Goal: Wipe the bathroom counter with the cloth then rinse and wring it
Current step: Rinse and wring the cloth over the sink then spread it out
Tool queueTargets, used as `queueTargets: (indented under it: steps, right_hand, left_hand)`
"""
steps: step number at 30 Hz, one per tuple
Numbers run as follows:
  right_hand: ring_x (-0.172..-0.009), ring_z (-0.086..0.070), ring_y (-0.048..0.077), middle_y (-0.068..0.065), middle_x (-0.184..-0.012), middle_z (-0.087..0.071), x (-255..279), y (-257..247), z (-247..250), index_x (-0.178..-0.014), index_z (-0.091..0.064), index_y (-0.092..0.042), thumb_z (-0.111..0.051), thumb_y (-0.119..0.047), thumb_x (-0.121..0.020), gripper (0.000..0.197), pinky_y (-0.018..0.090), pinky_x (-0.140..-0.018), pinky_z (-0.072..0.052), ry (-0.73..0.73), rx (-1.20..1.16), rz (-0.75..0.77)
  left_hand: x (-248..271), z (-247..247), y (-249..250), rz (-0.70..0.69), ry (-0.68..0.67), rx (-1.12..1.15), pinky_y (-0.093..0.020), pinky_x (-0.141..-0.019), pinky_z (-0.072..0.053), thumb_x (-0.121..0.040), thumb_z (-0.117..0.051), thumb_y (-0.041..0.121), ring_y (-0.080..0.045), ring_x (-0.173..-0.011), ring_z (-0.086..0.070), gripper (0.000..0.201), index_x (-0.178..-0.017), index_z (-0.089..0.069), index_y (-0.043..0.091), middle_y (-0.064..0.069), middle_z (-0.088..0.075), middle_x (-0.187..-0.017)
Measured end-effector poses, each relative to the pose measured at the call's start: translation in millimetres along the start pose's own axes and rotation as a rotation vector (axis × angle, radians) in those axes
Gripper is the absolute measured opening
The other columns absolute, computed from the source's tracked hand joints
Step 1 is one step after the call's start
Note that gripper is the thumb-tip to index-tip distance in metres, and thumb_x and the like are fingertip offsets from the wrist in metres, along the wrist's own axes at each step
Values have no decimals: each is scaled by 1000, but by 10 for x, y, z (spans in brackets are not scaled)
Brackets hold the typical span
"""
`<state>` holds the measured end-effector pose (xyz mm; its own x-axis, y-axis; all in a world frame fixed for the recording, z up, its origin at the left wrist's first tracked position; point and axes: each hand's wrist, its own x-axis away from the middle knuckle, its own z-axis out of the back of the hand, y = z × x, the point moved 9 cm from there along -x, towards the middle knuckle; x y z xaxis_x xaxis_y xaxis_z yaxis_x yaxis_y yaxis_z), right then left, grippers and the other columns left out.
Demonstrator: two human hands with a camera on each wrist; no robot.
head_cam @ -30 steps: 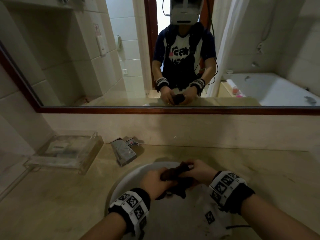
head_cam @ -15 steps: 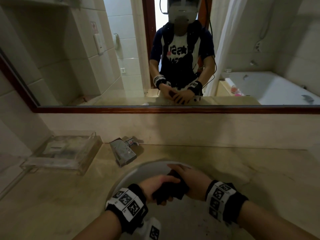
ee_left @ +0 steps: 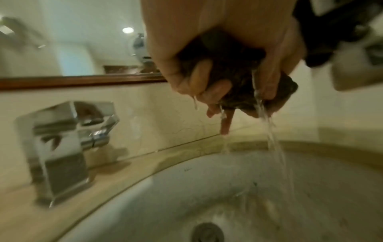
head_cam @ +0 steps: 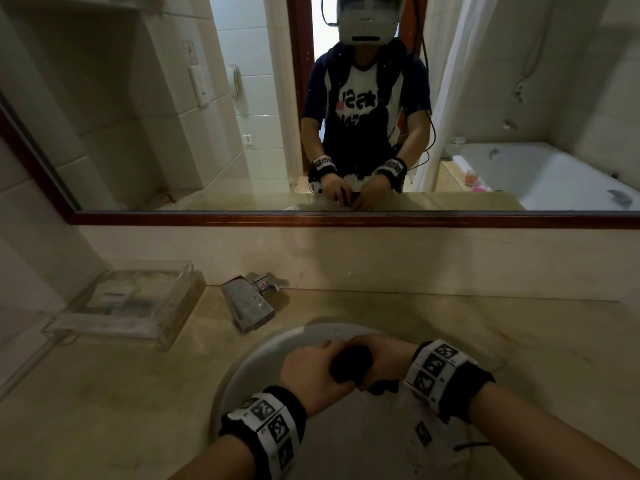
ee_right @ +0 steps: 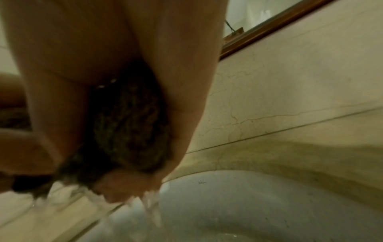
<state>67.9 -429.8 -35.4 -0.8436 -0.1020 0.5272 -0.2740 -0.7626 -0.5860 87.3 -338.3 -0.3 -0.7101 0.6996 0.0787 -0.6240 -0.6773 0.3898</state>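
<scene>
A dark brown wet cloth (head_cam: 351, 367) is bunched between both hands over the white sink basin (head_cam: 256, 355). My left hand (head_cam: 311, 374) grips its left end and my right hand (head_cam: 384, 358) grips its right end, fingers curled tight. In the left wrist view the cloth (ee_left: 234, 68) is squeezed in the fist and water streams (ee_left: 273, 140) fall from it into the basin (ee_left: 186, 188). In the right wrist view the cloth (ee_right: 132, 124) fills the curled hand, with water dripping from it.
A square chrome faucet (head_cam: 247, 306) stands on the beige stone counter (head_cam: 104, 393) behind the basin at left. A clear plastic tray (head_cam: 128, 303) sits at the far left. The drain (ee_left: 207, 232) lies at the basin bottom. A wide mirror (head_cam: 346, 98) covers the wall above.
Both hands have drawn closer together and twisted on the cloth, which went from a loose hanging bundle to a tight wad. Water now runs out of it.
</scene>
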Motion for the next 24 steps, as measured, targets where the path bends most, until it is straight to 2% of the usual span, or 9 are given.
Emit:
queueTargets:
  steps: [2,4,6,9,12,15,18,21,24]
  right_hand:
    - [-119,-56,29,1,-130,-50,58,0,93,-136,-39,-26,-71,-10,-78,68,45,-93,-53,65,-263,11]
    - [-120,-53,31,2,-131,-43,149,-18,205,-137,-39,-18,-62,1,-85,60,44,-87,-56,161,-659,69]
    - [-96,-65,35,11,-122,-50,263,21,312,-116,-51,-6,-49,11,-89,32,40,-67,-60,292,-1084,113]
    - [-71,-68,31,17,-95,-59,376,99,310,-81,-51,-1,-47,21,-85,23,31,-56,-61,433,-1315,132]
    - [-104,-65,23,3,-107,-63,404,49,288,-92,-58,-16,-45,10,-85,30,27,-82,-57,541,-621,221]
    - [-145,-9,5,-18,-152,-16,362,-94,36,-144,-29,-31,-45,0,-79,74,32,-121,-18,430,216,322]
    - [-143,-7,18,-2,-157,-12,450,-194,-47,-148,5,-20,-69,-16,-64,112,45,-115,-15,546,652,351]
    - [-128,-33,28,7,-134,-37,458,-263,4,-151,-8,-16,-81,-32,-52,124,54,-103,-33,700,722,375]
    - [-120,-38,29,7,-124,-39,507,-440,183,-134,-38,-15,-81,-40,-55,93,57,-97,-42,840,721,431]
  left_hand:
    - [-27,18,-222,139,18,314,-33,-77,-58,-75,-68,38,-15,-85,-68,28,-100,-61,26,2,-70,-94]
    - [-27,21,-421,286,77,687,-26,-62,-58,-76,-73,24,-13,-68,-67,18,-91,-66,17,-1,-70,-79]
    - [-7,12,-597,444,111,860,-19,-38,-41,-79,-72,22,-10,-44,-53,18,-92,-67,11,-4,-66,-69]
    - [28,-102,-699,636,-28,1071,-14,-31,-27,-84,-64,32,-10,-31,-41,28,-95,-66,6,-8,-67,-64]
    - [84,-301,-543,701,-269,1371,-11,-26,-25,-91,-51,33,-6,-27,-39,29,-93,-58,5,-7,-64,-60]
    - [164,-397,-340,723,-417,1655,-10,-23,-27,-85,-51,33,-6,-26,-39,31,-93,-54,3,-9,-61,-61]
    - [189,-388,-178,684,-552,1818,-10,-23,-27,-77,-52,36,-6,-26,-41,36,-91,-50,2,-10,-58,-63]
    - [210,-378,-39,644,-668,1814,-10,-24,-28,-78,-52,36,-6,-29,-42,37,-92,-50,2,-10,-57,-65]
    - [241,-434,114,609,-793,1788,-12,-25,-31,-81,-52,38,-6,-31,-43,40,-98,-50,2,-9,-55,-68]
